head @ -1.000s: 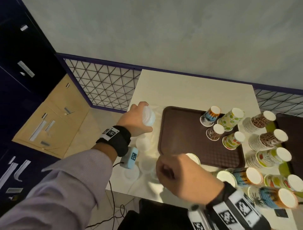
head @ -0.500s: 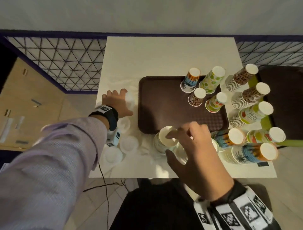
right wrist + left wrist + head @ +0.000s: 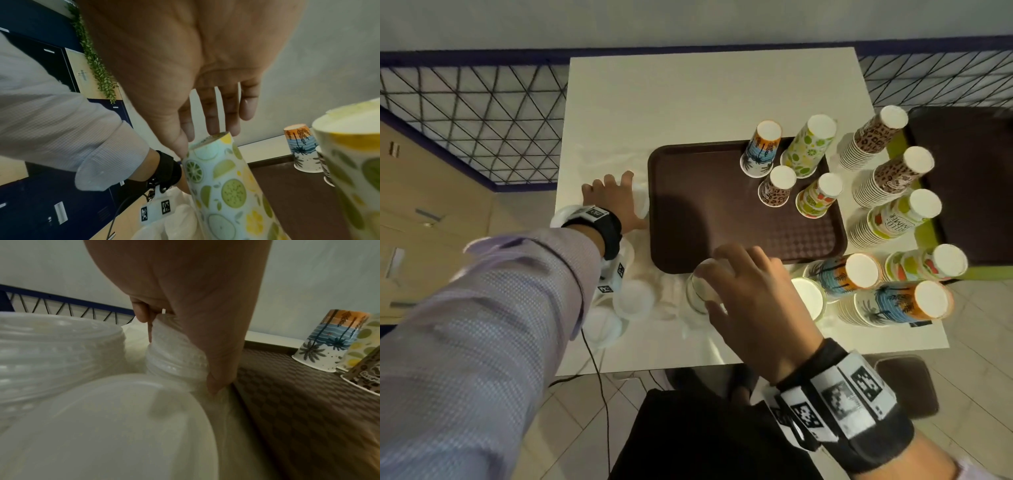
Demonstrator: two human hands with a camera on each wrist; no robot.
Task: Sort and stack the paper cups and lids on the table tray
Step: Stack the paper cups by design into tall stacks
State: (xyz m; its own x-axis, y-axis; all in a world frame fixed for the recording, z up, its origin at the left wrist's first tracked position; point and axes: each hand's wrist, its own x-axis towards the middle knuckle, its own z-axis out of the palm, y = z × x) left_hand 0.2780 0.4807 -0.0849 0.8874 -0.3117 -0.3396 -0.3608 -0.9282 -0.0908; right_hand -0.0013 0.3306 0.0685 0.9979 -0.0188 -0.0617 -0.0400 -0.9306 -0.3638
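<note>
Both hands now work at table level. Left hand (image 3: 616,202): half a second earlier it was setting a stack of translucent lids (image 3: 174,356) down beside the tray; it now rests on top of that stack, thumb curled down one side and fingers down the other, so the stack stands on the table just left of the brown tray (image 3: 705,219). Further lid stacks (image 3: 631,298) sit nearer the body, beneath the left wrist — the lids are thus being gathered outside the tray, not yet on it.

Right hand (image 3: 750,291): a second earlier it hung as a loose fist above the table edge; it has since dropped onto an inverted lemon-and-lime cup stack (image 3: 222,186) standing just off the tray's near edge. Its fingers (image 3: 213,116) are spread and nearly straight, tips meeting the upturned base, with the thumb against the rim; whether the stack is truly gripped cannot be told from these views.

Beyond the right hand, four inverted cup stacks (image 3: 791,164) stand on the tray's far right part, while taller stacks (image 3: 887,171) crowd the table to its right. Judgement: sorting is partly done, and this cup stack is probably the next to go onto the tray.
</note>
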